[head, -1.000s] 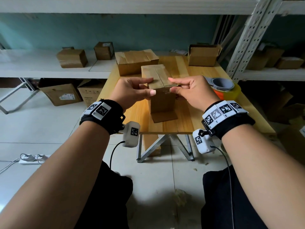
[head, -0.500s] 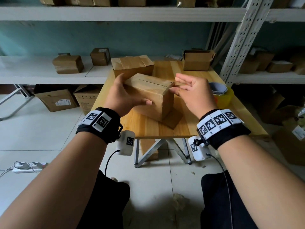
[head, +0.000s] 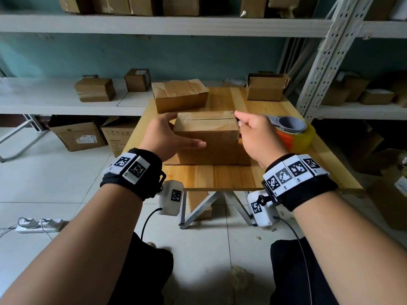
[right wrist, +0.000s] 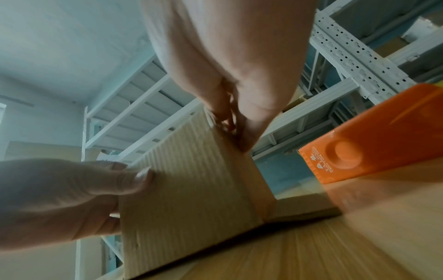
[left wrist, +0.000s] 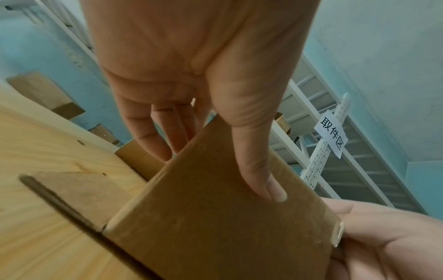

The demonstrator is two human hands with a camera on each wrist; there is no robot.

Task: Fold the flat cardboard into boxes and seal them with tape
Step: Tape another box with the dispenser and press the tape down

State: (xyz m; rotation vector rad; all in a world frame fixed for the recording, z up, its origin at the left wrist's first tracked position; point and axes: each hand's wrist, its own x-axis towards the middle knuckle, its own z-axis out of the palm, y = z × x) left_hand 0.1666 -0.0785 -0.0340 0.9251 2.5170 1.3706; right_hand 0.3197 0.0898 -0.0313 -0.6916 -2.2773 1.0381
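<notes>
A brown cardboard box (head: 207,137) stands on the wooden table (head: 209,177), long side toward me, its top flaps shut with a seam along the back. Loose bottom flaps lie spread on the table beneath it. My left hand (head: 168,136) grips the box's left end, thumb (left wrist: 258,176) flat on the front face and fingers round the far side. My right hand (head: 253,133) pinches the box's upper right end with curled fingers (right wrist: 230,117). In the right wrist view the box (right wrist: 187,189) shows its corrugated face. A tape dispenser (head: 293,133), orange with a yellowish roll, sits just right of my right hand.
A taped box (head: 179,95) and an open box (head: 265,88) stand at the table's back. White shelves (head: 66,102) with small boxes run behind and to the left. A metal rack upright (head: 319,69) stands at the right. Cartons sit on the floor at the left (head: 79,137).
The box was turned from standing end-on, through a tilt, to lying broadside on the table. My left hand shifted to its left end and my right hand to its right end.
</notes>
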